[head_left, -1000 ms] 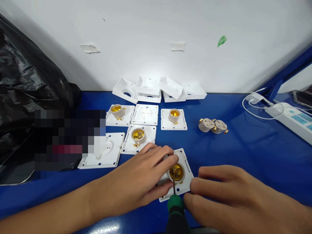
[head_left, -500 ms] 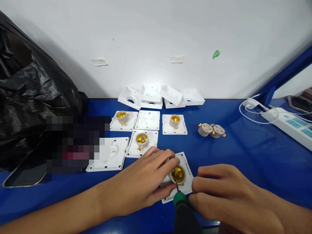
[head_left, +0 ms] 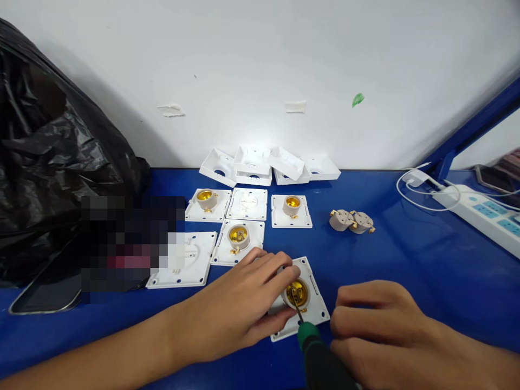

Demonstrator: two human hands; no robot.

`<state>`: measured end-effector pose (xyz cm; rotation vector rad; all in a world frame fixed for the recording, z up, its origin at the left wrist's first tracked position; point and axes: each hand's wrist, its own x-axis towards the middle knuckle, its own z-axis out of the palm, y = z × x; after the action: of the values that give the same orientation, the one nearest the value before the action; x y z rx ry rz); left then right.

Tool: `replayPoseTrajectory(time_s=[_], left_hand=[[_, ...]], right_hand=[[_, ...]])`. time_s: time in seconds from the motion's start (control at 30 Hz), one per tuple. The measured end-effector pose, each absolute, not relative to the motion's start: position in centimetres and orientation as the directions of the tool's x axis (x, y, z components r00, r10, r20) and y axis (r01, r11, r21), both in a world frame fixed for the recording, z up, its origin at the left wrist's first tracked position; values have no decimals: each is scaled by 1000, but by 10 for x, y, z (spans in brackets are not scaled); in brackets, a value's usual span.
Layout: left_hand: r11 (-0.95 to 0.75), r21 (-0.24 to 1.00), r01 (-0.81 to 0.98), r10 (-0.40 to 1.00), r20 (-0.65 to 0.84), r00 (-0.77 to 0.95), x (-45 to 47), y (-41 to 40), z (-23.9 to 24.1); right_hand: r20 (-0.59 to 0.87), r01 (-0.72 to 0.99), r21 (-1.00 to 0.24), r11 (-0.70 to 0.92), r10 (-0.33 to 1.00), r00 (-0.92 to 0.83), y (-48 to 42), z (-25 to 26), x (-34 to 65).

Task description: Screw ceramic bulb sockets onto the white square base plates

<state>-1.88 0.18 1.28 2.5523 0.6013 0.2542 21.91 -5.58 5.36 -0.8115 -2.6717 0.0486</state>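
My left hand [head_left: 247,295] is closed around a lamp socket [head_left: 307,295], its fingers and thumb on either side of the pale rim. The socket has a gold-coloured metal lining and sits on a square white plate [head_left: 314,314] that lies flat on the table. In my right hand [head_left: 390,330] is a screwdriver [head_left: 311,336] with a green and black handle, its fingers curled at the handle's right. The thin shaft slants into the socket; its tip is down among the metal parts, and whether it meets a screw I cannot tell. The handle's lower end runs out of view.
Beyond my hands lie white plates [head_left: 280,219], some bearing sockets. White box covers [head_left: 254,179] lean near the wall. Two loose sockets [head_left: 341,220] sit upside down to the right. A power strip [head_left: 479,211], a black bag [head_left: 52,135] and a phone [head_left: 44,295] flank the blue table [head_left: 406,254].
The screwdriver handle has swung to the right, so the tool leans more. My right hand has moved right with it. The plate's near right corner has shifted slightly right, and the camera view has moved a little.
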Motion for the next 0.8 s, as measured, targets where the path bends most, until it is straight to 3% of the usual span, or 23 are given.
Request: replayPoseTrajectory(time_s=[0.2, 0.53, 0.8], left_hand=[[-786, 490, 378, 465, 64, 883, -18, 1, 14], [-791, 491, 367, 474, 111, 873, -18, 0, 11], [-791, 486, 372, 479, 113, 871, -18, 0, 12]], right_hand=[[339, 552, -263, 791, 612, -715, -64, 61, 225], [414, 594, -214, 776, 623, -664, -61, 63, 219], [434, 599, -247, 762, 640, -634, -62, 67, 220]])
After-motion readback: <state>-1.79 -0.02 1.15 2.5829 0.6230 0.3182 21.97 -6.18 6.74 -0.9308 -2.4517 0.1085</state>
